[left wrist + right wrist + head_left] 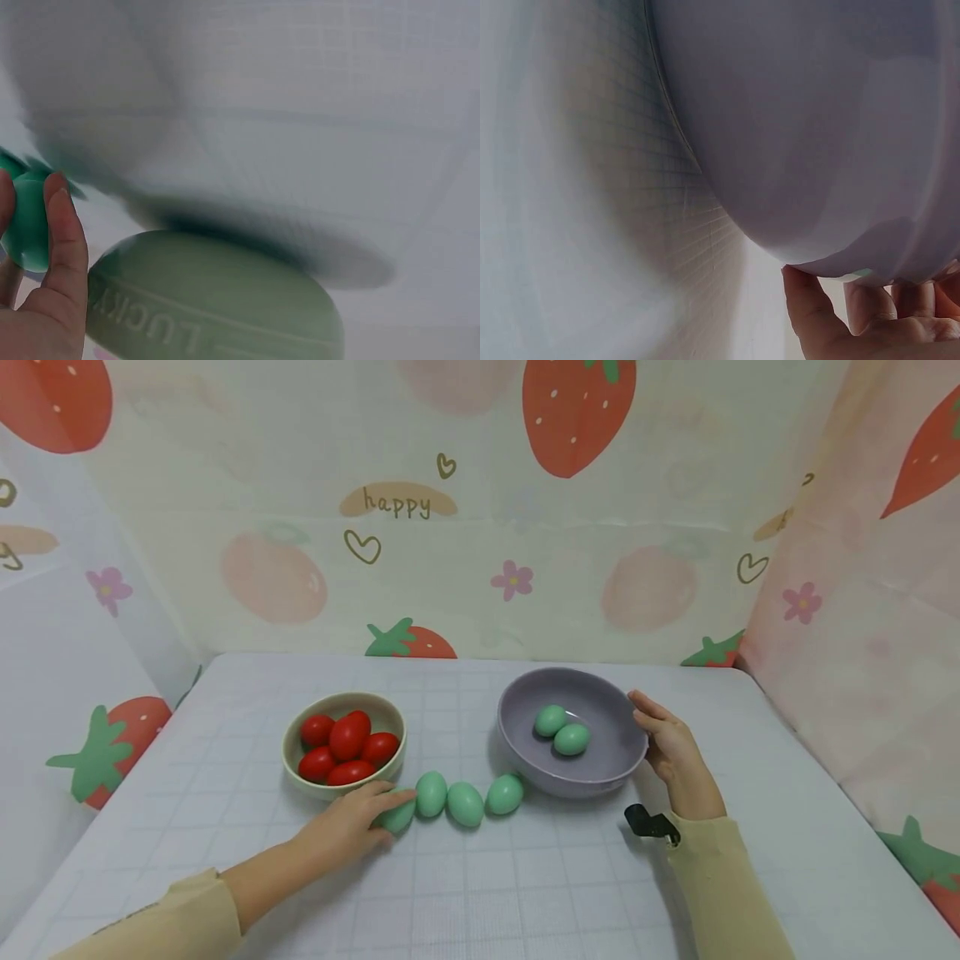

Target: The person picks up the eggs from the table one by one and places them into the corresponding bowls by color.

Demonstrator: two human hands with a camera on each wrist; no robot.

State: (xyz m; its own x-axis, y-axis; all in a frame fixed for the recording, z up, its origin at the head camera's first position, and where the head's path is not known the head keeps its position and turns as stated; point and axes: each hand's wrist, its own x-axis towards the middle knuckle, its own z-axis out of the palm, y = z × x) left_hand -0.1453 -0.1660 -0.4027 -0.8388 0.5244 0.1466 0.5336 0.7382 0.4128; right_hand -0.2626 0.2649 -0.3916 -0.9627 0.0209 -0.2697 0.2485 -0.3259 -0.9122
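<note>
The left hand pinched a green egg between thumb and fingers, just beside the near right side of the pale bowl; whether that egg touched the table could not be told. Three more eggs ran on from it in a slightly wavy row, the first two touching each other and the last near the purple bowl. The right hand gripped the purple bowl at its right side, and the right wrist view showed the thumb and fingers set against the outer wall. Whether its base rested fully on the table could not be told. Inside, two eggs lay side by side, touching, a little left of the middle. The pale bowl stood well to the left, heaped with red eggs, and the left wrist view showed the word LUCKY on its outside. Both arms wore tan sleeves, and a black piece jutted out at the right wrist. A pale gridded cover lay over the table, and behind it hung a backdrop printed with strawberries, hearts, flowers and the word "happy".
</note>
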